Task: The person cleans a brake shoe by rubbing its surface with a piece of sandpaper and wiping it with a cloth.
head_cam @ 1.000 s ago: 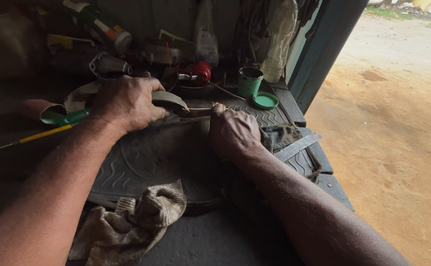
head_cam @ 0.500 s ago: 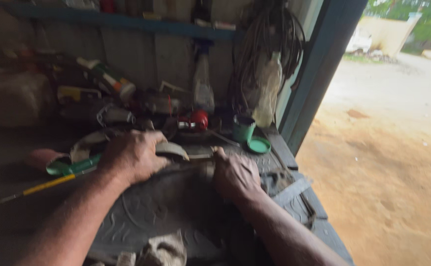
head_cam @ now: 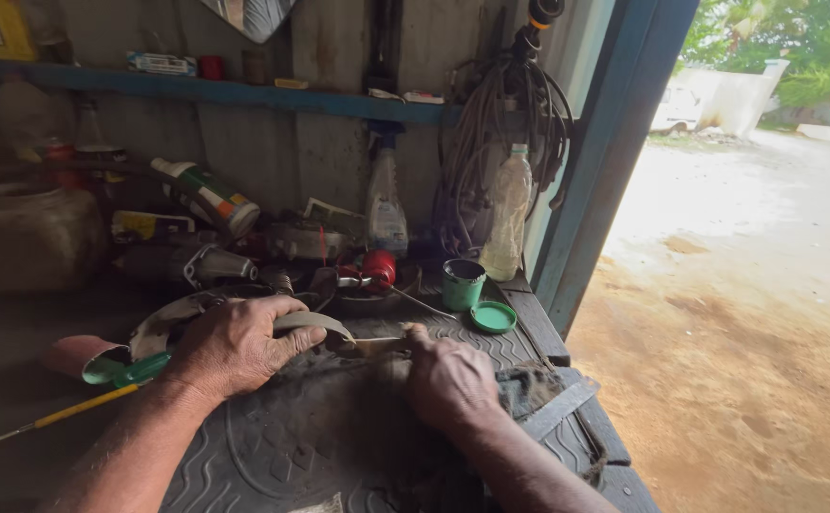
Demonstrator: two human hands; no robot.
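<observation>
My left hand [head_cam: 235,347] presses down on a curved grey strip of rubber [head_cam: 312,323] that lies on a dark ribbed mat [head_cam: 320,446] on the workbench. My right hand [head_cam: 448,380] is closed around a thin blade-like tool [head_cam: 377,344] whose tip touches the end of the strip, just right of my left fingers. How the tool's handle looks is hidden inside my fist. A flat metal bar [head_cam: 556,410] lies on the mat by my right wrist.
A green tin [head_cam: 462,283] and its green lid [head_cam: 493,316] stand behind my right hand. A green-handled screwdriver [head_cam: 73,399] lies at left. Bottles, a spray bottle [head_cam: 386,204], a red object [head_cam: 378,268] and coiled hoses [head_cam: 505,133] crowd the back wall. Blue doorframe [head_cam: 605,161] at right, dirt ground beyond.
The view has tilted upward, revealing the shelf and back wall. Both hands stay on the strip and tool at the same spot on the mat.
</observation>
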